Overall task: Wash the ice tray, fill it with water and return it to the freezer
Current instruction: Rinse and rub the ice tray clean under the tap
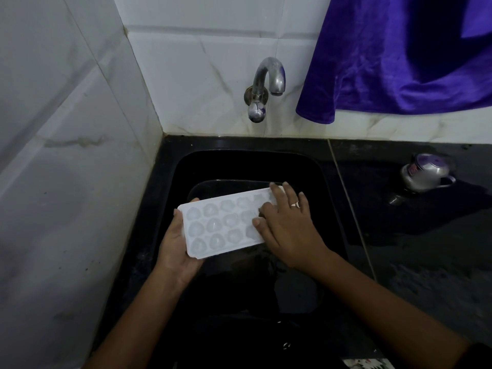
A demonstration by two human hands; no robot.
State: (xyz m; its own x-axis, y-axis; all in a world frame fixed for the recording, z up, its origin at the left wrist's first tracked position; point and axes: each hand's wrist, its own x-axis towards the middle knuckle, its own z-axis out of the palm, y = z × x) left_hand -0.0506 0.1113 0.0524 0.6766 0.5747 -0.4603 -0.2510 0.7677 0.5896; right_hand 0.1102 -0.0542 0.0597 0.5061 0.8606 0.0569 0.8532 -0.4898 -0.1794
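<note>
— Where is the tray right now?

— In the head view, the ice tray [221, 222] hangs over the black sink [186, 166], nearer me than the tap [269, 75] on the far wall. Its cells face up and its long side runs from near left to far right.

— And your hands?

— My left hand [175, 249] cups the near-left end from below. Its fingers [195, 200] curl under the tray, with 1 tip showing past the far edge and the thumb against the short edge, so this hand carries the tray. My right hand [287, 222] lies on top of the far-right end, spread and fairly straight, with the tips reaching the far rim. It presses or rubs there and doesn't clamp.

— How will it handle?

— I judge it to be light, thin plastic that will twist if held by 1 end only, and slick once wet. It is best taken by the 2 short ends or the rim. Once filled it will slop, so it needs keeping level.

— Anything you can't make out?

— Plenty. I count 3 rows of cells, but my right hand covers the last columns. The cells look cloudy, and I can't tell whether they hold water, ice or nothing. I see no stream from the tap, and the sink is so dark that its floor and drain are lost. The purple cloth [399, 62] at the far right is cut off by the frame. The small metal pot [423, 174] on the table [426, 249] to the right is blurred.
</note>
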